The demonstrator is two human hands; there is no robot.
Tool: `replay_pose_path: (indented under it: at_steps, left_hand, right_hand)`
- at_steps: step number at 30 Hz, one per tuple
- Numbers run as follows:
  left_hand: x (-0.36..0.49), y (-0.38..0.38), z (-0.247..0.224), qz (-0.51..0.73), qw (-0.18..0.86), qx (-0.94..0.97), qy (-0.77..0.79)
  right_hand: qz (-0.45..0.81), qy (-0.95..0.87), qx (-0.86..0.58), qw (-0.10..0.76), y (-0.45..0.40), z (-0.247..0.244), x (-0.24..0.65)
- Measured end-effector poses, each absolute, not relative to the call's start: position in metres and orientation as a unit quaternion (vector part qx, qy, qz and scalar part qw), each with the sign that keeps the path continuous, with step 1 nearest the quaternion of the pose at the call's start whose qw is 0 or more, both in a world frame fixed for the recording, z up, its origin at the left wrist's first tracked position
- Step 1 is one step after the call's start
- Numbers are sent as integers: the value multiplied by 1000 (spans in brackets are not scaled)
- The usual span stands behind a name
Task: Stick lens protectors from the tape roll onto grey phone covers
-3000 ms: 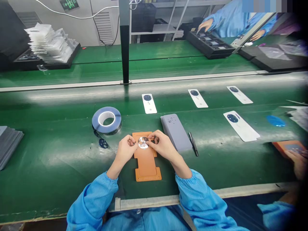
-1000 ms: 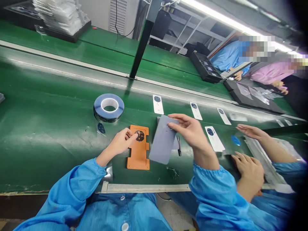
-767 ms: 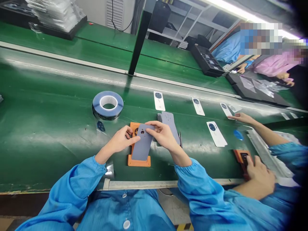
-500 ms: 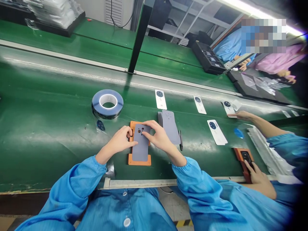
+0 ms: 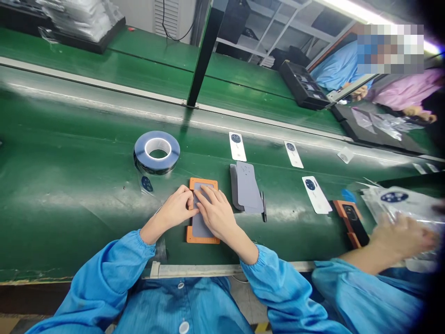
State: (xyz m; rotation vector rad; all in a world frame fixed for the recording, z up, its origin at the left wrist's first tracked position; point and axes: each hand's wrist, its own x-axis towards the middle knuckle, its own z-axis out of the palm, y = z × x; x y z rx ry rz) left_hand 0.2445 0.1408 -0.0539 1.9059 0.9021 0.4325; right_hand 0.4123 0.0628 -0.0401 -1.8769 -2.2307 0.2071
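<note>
A grey phone-shaped sheet (image 5: 200, 226) lies in an orange fixture (image 5: 202, 240) on the green bench. My right hand (image 5: 216, 209) rests on the upper part of the sheet with fingers stretched out, hiding its holes. At the fixture's left edge is my left hand (image 5: 176, 206), fingers curled and thumb reaching onto the sheet; whether anything is between its fingers cannot be made out. Right of the fixture lies a stack of grey sheets (image 5: 248, 185), with a thin black tool (image 5: 264, 207) beside it.
A blue tape roll (image 5: 156, 152) stands behind my left hand. White cards (image 5: 237, 146) with dark round patches lie behind and to the right. At the far right, a co-worker's hand (image 5: 399, 239) is near plastic film and another orange fixture (image 5: 344, 209).
My right hand has flattened over the sheet's upper part. The co-worker's hands have moved to the film at the far right, and a white card there has left its spot.
</note>
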Motion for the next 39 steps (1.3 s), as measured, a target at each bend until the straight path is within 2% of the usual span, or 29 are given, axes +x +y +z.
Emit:
replay_pose_path:
  at_steps: [5,11,15,19,22,26,33,39]
  left_hand:
    - [244,141,-52,174,478,779,367]
    - [242,142,-50,172,481,773,375]
    - [244,141,-49,190,477,768,383]
    - [245,142,-45,249,470,728,433]
    - [244,145,-42,282,536,655,452]
    - [240,150,-40,252,649,566,442]
    - [239,155,-38,267,644,560,447]
    - [240,158,-37,310,708,478,416]
  right_hand:
    - [82,-752,-641,128,64,-39,417]
    - [93,-673,-690,248,40,-46,436]
    - [161,-639,-696,285,26,-49,435]
    - [202,-597,-702,331,17,-32,427]
    - [255,-589,-675,365,11,-12,417]
    - [313,-638,-612,348,11,0,406]
    - [308,-618,-634,347,24,-18,409]
    - [460,-519,-620,367,45,-23,412]
